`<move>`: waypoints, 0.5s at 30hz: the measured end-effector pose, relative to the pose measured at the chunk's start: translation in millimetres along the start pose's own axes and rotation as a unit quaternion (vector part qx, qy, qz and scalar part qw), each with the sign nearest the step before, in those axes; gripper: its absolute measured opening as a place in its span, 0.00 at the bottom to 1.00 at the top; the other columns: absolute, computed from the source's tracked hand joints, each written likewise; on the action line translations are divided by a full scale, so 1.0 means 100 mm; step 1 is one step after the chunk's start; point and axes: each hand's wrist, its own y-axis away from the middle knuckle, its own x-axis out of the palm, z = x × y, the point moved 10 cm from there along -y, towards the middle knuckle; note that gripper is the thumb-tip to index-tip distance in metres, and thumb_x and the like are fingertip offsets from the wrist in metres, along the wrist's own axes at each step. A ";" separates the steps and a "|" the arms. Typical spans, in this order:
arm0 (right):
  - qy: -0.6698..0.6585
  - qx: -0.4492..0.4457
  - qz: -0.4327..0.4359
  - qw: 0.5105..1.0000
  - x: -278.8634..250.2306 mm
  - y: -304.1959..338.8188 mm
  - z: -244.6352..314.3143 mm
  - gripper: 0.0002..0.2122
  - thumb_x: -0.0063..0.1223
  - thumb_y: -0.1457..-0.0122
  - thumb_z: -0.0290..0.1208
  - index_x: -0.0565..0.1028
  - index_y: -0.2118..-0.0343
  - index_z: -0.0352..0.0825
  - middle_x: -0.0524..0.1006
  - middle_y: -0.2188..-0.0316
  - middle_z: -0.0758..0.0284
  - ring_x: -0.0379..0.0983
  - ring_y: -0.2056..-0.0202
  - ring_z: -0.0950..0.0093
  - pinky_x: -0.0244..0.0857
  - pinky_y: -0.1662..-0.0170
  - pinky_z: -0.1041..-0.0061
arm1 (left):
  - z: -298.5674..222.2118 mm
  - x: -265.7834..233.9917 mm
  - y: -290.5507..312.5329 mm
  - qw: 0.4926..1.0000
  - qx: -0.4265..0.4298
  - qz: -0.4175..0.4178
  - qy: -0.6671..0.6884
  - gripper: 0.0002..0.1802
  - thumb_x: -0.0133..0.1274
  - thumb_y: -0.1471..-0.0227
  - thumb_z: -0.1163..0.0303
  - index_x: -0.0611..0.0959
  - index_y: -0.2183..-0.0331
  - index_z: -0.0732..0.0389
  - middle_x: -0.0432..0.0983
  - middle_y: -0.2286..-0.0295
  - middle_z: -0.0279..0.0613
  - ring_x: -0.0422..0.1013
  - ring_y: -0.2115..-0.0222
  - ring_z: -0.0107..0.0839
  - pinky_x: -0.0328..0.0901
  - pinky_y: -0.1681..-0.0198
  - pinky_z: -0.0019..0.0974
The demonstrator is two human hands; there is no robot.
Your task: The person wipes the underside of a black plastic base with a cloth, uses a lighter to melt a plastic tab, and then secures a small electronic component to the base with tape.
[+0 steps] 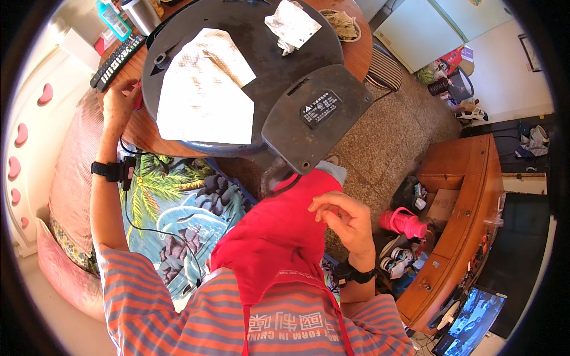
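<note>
From my feed I see a black remote control (117,61) lying at the far left edge of the round wooden counter (358,56), with a teal bottle (113,19) and a metal canister (142,14) just beyond it. A shallow dish (344,25) sits at the far right edge. On the floor, a pink jug (404,222) stands beside a wooden cabinet (469,219) (shoes lie near it). A screen (472,323) glows at the lower right.

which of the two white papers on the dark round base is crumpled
The small white paper near the base's far edge is crumpled; the larger sheet, nearer the left hand, lies flat.
</note>
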 end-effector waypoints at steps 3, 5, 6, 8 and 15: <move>-0.015 -0.007 -0.035 0.999 -0.07 -0.01 -0.03 0.12 0.54 0.37 0.16 0.81 0.52 0.28 0.82 0.64 0.64 0.78 0.67 0.76 0.72 0.61 0.76 | -0.06 -0.18 0.04 0.995 0.037 -0.086 -0.028 0.18 0.61 0.40 0.62 0.88 0.52 0.61 0.87 0.67 0.48 0.84 0.64 0.44 0.74 0.55 0.40; -0.013 -0.021 -0.056 0.998 -0.14 0.01 -0.06 0.11 0.54 0.37 0.16 0.82 0.53 0.28 0.81 0.67 0.66 0.77 0.69 0.77 0.71 0.63 0.77 | -0.11 -0.28 0.13 0.993 0.030 -0.104 -0.042 0.17 0.61 0.39 0.61 0.88 0.53 0.62 0.86 0.68 0.48 0.83 0.65 0.42 0.74 0.56 0.39; -0.039 0.008 -0.077 0.996 -0.21 0.03 -0.14 0.10 0.53 0.35 0.17 0.82 0.54 0.27 0.79 0.72 0.67 0.74 0.72 0.78 0.69 0.67 0.78 | -0.02 -0.38 0.18 0.993 -0.020 -0.118 -0.025 0.17 0.61 0.38 0.61 0.88 0.54 0.63 0.86 0.68 0.49 0.83 0.66 0.40 0.74 0.58 0.38; -0.065 0.037 -0.096 0.993 -0.28 0.05 -0.24 0.08 0.53 0.33 0.18 0.82 0.56 0.26 0.77 0.76 0.69 0.72 0.76 0.80 0.67 0.70 0.79 | 0.03 -0.56 0.39 0.980 -0.015 -0.198 0.024 0.16 0.58 0.35 0.61 0.87 0.59 0.65 0.83 0.72 0.49 0.77 0.72 0.29 0.71 0.64 0.35; -0.091 -0.015 -0.252 0.963 -0.79 0.16 -0.31 0.14 0.45 0.26 0.24 0.79 0.69 0.27 0.67 0.87 0.73 0.61 0.84 0.82 0.59 0.76 0.76 | -0.96 -0.97 1.47 0.959 -0.024 -0.218 0.181 0.20 0.49 0.29 0.66 0.75 0.74 0.65 0.60 0.82 0.31 0.55 0.79 0.17 0.50 0.78 0.30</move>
